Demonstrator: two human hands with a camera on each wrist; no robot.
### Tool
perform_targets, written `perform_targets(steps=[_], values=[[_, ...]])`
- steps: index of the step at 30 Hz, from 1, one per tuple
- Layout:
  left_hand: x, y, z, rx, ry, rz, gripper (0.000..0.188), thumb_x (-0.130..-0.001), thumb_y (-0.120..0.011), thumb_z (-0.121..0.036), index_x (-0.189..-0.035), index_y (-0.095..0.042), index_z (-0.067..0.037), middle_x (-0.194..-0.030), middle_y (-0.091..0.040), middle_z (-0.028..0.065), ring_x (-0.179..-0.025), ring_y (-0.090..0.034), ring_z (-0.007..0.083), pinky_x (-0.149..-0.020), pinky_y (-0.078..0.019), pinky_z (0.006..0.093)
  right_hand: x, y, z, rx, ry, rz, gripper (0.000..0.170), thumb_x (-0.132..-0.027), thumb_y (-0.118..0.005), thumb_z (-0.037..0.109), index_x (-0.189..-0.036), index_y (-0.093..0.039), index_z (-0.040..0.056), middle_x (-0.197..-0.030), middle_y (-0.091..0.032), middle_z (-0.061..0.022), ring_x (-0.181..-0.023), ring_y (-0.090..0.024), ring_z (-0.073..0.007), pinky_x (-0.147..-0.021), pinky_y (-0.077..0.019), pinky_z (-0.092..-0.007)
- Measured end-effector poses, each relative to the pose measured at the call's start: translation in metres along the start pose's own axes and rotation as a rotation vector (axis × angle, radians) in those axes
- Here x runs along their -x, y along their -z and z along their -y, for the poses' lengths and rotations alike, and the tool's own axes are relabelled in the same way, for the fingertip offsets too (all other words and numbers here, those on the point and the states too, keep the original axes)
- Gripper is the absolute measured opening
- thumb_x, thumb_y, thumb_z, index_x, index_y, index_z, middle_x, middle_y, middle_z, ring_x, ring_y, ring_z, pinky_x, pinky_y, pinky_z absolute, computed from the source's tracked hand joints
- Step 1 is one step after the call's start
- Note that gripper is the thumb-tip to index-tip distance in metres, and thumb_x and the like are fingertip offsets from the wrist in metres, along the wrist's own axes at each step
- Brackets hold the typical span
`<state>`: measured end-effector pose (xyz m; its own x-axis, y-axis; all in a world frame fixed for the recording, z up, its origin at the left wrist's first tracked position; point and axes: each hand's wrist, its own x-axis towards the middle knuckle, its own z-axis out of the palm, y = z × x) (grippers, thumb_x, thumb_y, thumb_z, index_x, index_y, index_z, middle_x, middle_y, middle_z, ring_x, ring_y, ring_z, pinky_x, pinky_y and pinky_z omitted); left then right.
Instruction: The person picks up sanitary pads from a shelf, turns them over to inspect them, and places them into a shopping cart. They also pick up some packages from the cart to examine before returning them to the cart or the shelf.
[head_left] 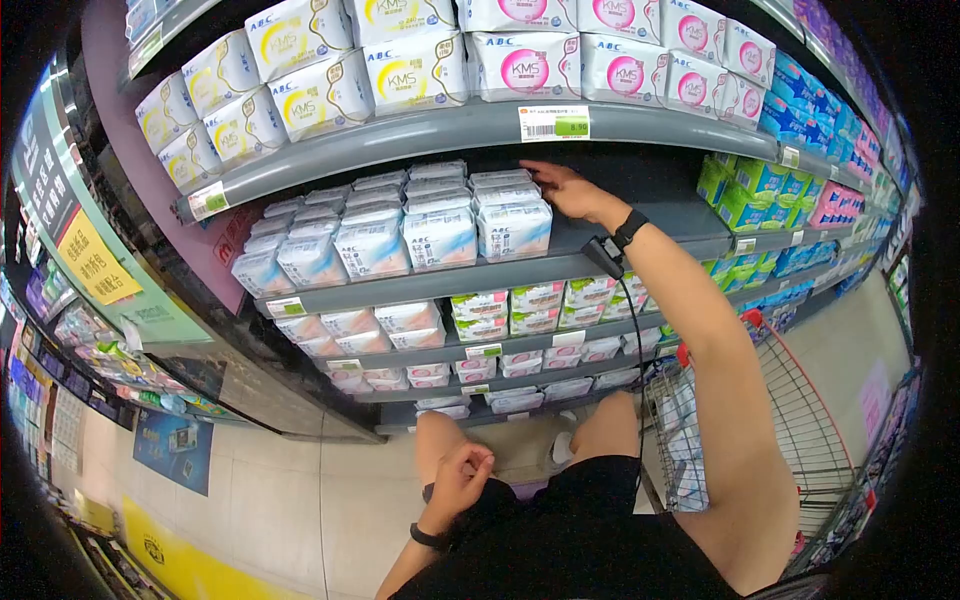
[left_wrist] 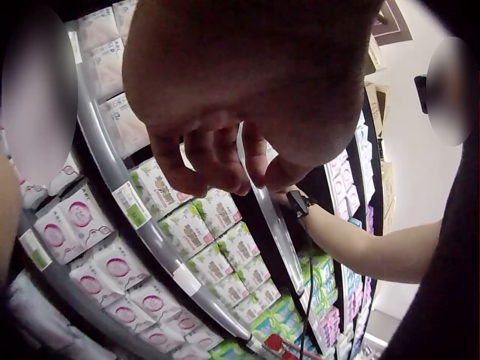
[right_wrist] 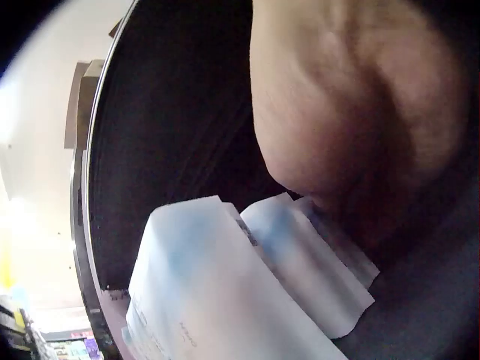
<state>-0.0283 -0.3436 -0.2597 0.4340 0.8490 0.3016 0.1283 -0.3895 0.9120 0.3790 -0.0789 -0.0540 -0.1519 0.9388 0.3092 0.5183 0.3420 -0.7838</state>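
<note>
My right hand (head_left: 570,192) reaches onto the shelf below the top row, at the right end of a block of white-and-blue ABC sanitary pad packs (head_left: 515,228). Its fingers stretch along the side and back of the end column. In the right wrist view the palm (right_wrist: 352,97) is beside the packs (right_wrist: 202,270), and the fingertips are hidden in shadow behind them. My left hand (head_left: 462,480) hangs loosely curled over my lap with nothing in it. The left wrist view shows the same hand (left_wrist: 240,82) from close up, fingers relaxed in front of the lower shelves.
Above runs a shelf edge (head_left: 400,140) with yellow and pink KMS packs. Lower shelves carry green-and-white packs (head_left: 535,310). Green packs (head_left: 760,190) stand further right. A wire shopping cart (head_left: 800,400) with packs inside is at my right. A black cable (head_left: 640,370) hangs from the right wrist camera.
</note>
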Motion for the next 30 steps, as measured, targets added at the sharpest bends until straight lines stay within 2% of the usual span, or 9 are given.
perform_targets(steps=[1,2,5,8,11,19,22,29,30], values=[[0.001,0.001,0.001,-0.014,0.002,0.009,0.006,-0.089,-0.07,-0.004,-0.09,-0.065,-0.001,-0.073,-0.062,0.0068,-0.064,-0.06,0.0153,-0.061,-0.0475,0.0287,0.007,0.0,0.012,-0.089,-0.084,0.002,0.051,-0.098,-0.055,0.011,-0.148,-0.046,0.0114,-0.141,-0.056,-0.0166,-0.126,-0.056,-0.0284,-0.103,-0.0455,-0.0336],[0.002,0.001,0.002,-0.005,0.003,0.005,0.006,-0.089,-0.07,-0.005,-0.09,-0.065,-0.001,-0.073,-0.063,0.0069,-0.064,-0.06,0.0153,-0.061,-0.0476,0.0287,0.011,-0.003,0.015,-0.321,-0.212,-0.037,0.056,-0.104,-0.053,0.034,-0.154,-0.038,0.013,-0.152,-0.045,-0.0146,-0.136,-0.045,-0.027,-0.109,-0.0393,-0.0354],[0.0,0.001,0.003,0.009,0.003,0.009,0.006,-0.09,-0.07,-0.006,-0.09,-0.065,-0.001,-0.072,-0.063,0.0069,-0.064,-0.061,0.0156,-0.061,-0.0478,0.0285,0.014,-0.01,0.027,-0.545,-0.303,-0.203,0.077,-0.103,-0.044,0.056,-0.157,-0.024,0.0055,-0.162,-0.025,-0.0188,-0.147,-0.029,-0.028,-0.119,-0.0257,-0.0412],[0.0,0.001,0.003,0.005,0.007,0.026,0.007,-0.09,-0.07,-0.006,-0.09,-0.065,-0.001,-0.072,-0.063,0.007,-0.065,-0.061,0.0161,-0.062,-0.048,0.0286,0.012,-0.027,0.026,-0.707,-0.303,-0.286,0.102,-0.094,-0.037,0.075,-0.159,-0.009,0.0006,-0.164,-0.016,-0.0213,-0.151,-0.02,-0.0295,-0.122,-0.0154,-0.0407],[-0.002,0.001,0.001,0.003,-0.001,0.035,0.008,-0.09,-0.07,-0.007,-0.09,-0.065,-0.001,-0.073,-0.063,0.0072,-0.065,-0.062,0.0166,-0.062,-0.0483,0.0289,0.025,-0.049,0.06,-0.856,-0.243,-0.286,0.113,-0.089,-0.036,0.082,-0.158,-0.004,-0.0016,-0.165,-0.011,-0.0215,-0.151,-0.02,-0.0301,-0.121,-0.0179,-0.0401],[0.002,-0.003,0.001,-0.011,0.023,0.059,0.008,-0.09,-0.07,-0.007,-0.089,-0.065,-0.001,-0.075,-0.062,0.0074,-0.066,-0.061,0.0174,-0.063,-0.0481,0.029,0.033,-0.07,0.069,-0.895,-0.263,-0.319,0.114,-0.088,-0.039,0.083,-0.157,-0.013,-0.0028,-0.16,-0.029,-0.0168,-0.143,-0.035,-0.0253,-0.115,-0.0311,-0.0392],[0.0,-0.001,-0.004,-0.009,0.018,0.07,0.007,-0.09,-0.07,-0.006,-0.088,-0.065,-0.001,-0.075,-0.062,0.0073,-0.065,-0.06,0.0168,-0.062,-0.0479,0.0289,0.043,-0.07,0.086,-0.912,-0.271,-0.297,0.115,-0.088,-0.039,0.084,-0.157,-0.011,-0.0035,-0.161,-0.026,-0.0177,-0.146,-0.03,-0.0254,-0.117,-0.0277,-0.0395],[0.0,0.0,0.001,-0.017,0.049,0.105,0.006,-0.09,-0.069,-0.005,-0.09,-0.065,-0.001,-0.08,-0.065,0.0081,-0.071,-0.061,0.0171,-0.067,-0.049,0.029,0.06,-0.041,0.057,-0.816,-0.235,-0.532,0.112,-0.091,-0.034,0.08,-0.155,-0.012,-0.0088,-0.165,-0.006,-0.0241,-0.155,-0.004,-0.0299,-0.123,-0.0005,-0.0395],[0.0,-0.001,0.0,-0.026,0.033,0.09,0.006,-0.09,-0.07,-0.005,-0.09,-0.065,0.0,-0.078,-0.065,0.008,-0.069,-0.061,0.0167,-0.066,-0.0487,0.0287,0.077,-0.032,0.057,-0.832,-0.242,-0.528,0.111,-0.091,-0.036,0.079,-0.155,-0.013,-0.0089,-0.165,-0.008,-0.0243,-0.154,-0.005,-0.0307,-0.123,-0.0014,-0.04]])
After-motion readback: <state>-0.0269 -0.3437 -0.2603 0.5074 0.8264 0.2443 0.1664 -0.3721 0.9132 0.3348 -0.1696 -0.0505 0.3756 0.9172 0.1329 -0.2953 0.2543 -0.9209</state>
